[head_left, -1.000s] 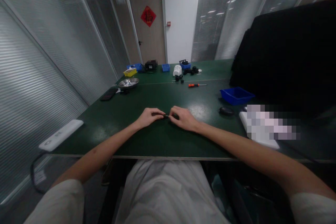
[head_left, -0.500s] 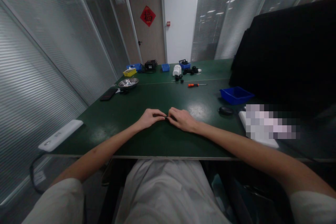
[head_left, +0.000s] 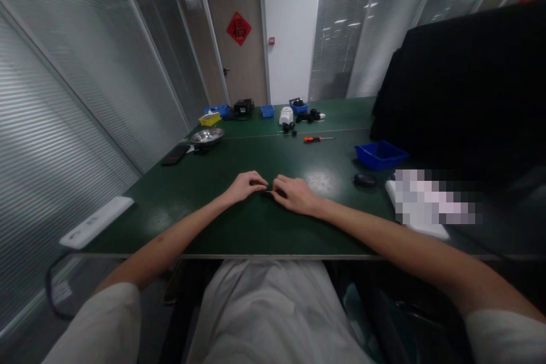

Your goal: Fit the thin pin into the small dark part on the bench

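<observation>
My left hand [head_left: 246, 186] and my right hand [head_left: 295, 194] face each other low over the green table [head_left: 239, 233]. Between their fingertips is a small thin piece [head_left: 268, 191], dark with a light, shiny streak; its kind is too small to tell. Thumb and fingers of my right hand pinch its right end. The left thumb and forefinger are bent close together at the other end, and whatever they grip is hidden or too small to make out.
A black mouse [head_left: 364, 180], a blue tray [head_left: 381, 154] and a white slab [head_left: 420, 222] lie to the right. Farther back are an orange-handled screwdriver [head_left: 313, 139] and a metal bowl [head_left: 207, 136]. A phone [head_left: 176, 154] and a white power strip [head_left: 97, 222] are left.
Half a second ago the fingertips of both hands almost met over the piece. Now my left hand has drawn slightly left and up, and more of the piece shows. My right hand has barely moved.
</observation>
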`<state>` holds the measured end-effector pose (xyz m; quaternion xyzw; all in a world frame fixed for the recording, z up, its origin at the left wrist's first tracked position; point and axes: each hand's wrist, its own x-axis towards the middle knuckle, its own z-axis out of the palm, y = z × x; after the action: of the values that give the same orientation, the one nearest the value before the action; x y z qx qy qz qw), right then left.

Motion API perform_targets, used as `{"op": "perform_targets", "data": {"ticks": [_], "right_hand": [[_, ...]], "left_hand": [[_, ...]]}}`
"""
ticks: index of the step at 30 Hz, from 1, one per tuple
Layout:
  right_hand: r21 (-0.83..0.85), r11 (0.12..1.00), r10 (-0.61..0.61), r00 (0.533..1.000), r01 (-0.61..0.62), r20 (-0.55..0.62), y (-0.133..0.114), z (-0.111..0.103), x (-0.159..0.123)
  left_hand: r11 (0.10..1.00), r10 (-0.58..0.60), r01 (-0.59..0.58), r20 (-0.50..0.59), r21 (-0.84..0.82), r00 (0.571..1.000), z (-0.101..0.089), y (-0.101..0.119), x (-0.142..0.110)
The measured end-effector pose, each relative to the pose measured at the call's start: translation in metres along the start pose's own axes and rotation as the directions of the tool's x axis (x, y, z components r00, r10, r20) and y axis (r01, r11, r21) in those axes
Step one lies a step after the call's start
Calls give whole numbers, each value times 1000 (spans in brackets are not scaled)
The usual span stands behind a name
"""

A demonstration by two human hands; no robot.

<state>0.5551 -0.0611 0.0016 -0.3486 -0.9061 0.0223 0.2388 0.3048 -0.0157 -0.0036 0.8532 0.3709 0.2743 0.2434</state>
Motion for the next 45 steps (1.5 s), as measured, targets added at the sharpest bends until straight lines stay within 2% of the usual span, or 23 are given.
{"op": "perform_targets", "data": {"ticks": [4,9,14,22,24,26,27,29,33,36,38,40,45], "right_hand": [[33,999,20,998,-18,-61,-1,-3,-1],[80,996,48,988,-37,-146,1,-3,0],[77,996,50,987,-38,-152,2,-3,0],[81,996,56,992,-48,-110,-1,-7,0],[81,996,51,993,-42,-105,-1,-6,0],[83,996,42,994,-34,-104,0,-6,0],[83,996,39,994,-30,-104,0,-6,0],[78,997,35,994,-27,-106,-1,-6,0],[70,997,33,995,-26,-97,-1,-8,0],[71,997,32,995,-25,-93,-1,-7,0],[69,997,32,995,-26,-96,0,-6,0],[66,998,32,995,-26,-97,0,-5,0],[73,997,25,997,-20,-79,0,-7,-1]], "left_hand": [[996,83,-82,-9,46,997,1,2,-4],[990,130,-130,11,51,992,-1,22,-16],[985,152,-154,34,73,988,-6,27,-18],[996,50,-54,67,66,997,-13,14,-15],[997,-17,13,56,71,998,-26,2,-16],[984,-149,150,-20,98,989,-49,-18,-20],[963,-230,239,-82,122,970,-64,-31,-25],[894,-363,408,-236,186,901,-98,-59,-40],[673,-501,684,-507,283,702,-163,-111,-90],[506,-498,814,-673,287,547,-191,-132,-127],[446,-490,857,-731,257,475,-198,-137,-142],[427,-491,874,-753,230,438,-200,-138,-149],[429,-483,881,-773,200,411,-197,-134,-146]]}}
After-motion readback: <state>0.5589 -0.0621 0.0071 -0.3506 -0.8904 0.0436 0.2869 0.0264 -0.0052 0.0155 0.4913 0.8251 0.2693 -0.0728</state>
